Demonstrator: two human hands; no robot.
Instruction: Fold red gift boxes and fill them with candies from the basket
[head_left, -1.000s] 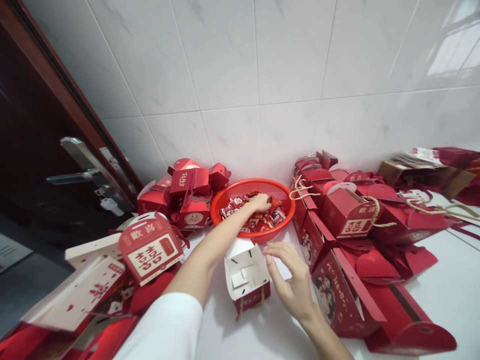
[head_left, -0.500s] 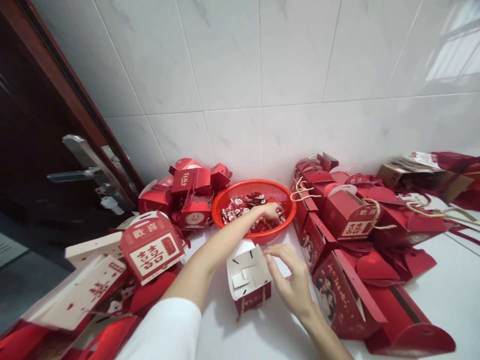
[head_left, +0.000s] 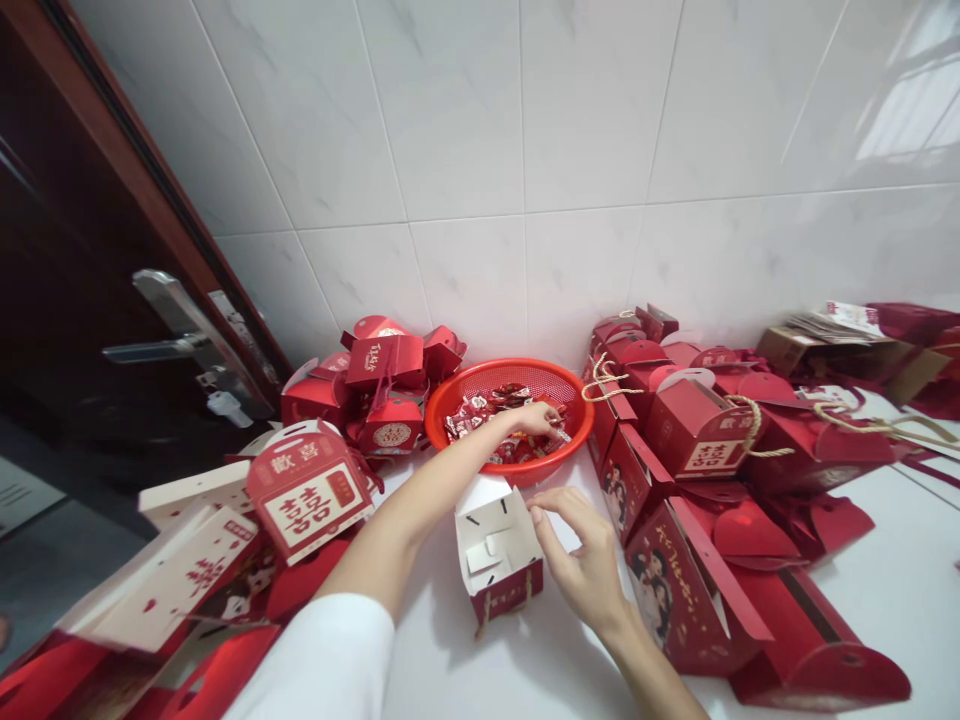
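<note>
My left hand [head_left: 538, 418] reaches into a red plastic basket [head_left: 450, 375] holding many small wrapped candies [head_left: 472, 415]. Its fingers are closed at the basket's right side, with a wrapped candy [head_left: 561, 434] at the fingertips. In front of the basket a small red gift box [head_left: 510, 590] stands upright with its top open. Its white inside shows, with folded flaps at the bottom and dark slots in the walls. My right hand [head_left: 581, 545] pinches the box's upper right edge between thumb and forefinger. Rope hangs from the box's front.
Red gift boxes [head_left: 390, 360] are piled left of the basket, with more boxes [head_left: 311, 505] nearer me. Several rows of red boxes, some with rope handles [head_left: 750, 425], fill the right side. A tiled wall [head_left: 465, 270] rises behind; a dark door with a metal handle [head_left: 172, 340] stands left.
My left hand has shifted slightly among the candies, its fingers closing around one at the basket's right side. My right hand and the open box stay put. The view has shifted very slightly.
</note>
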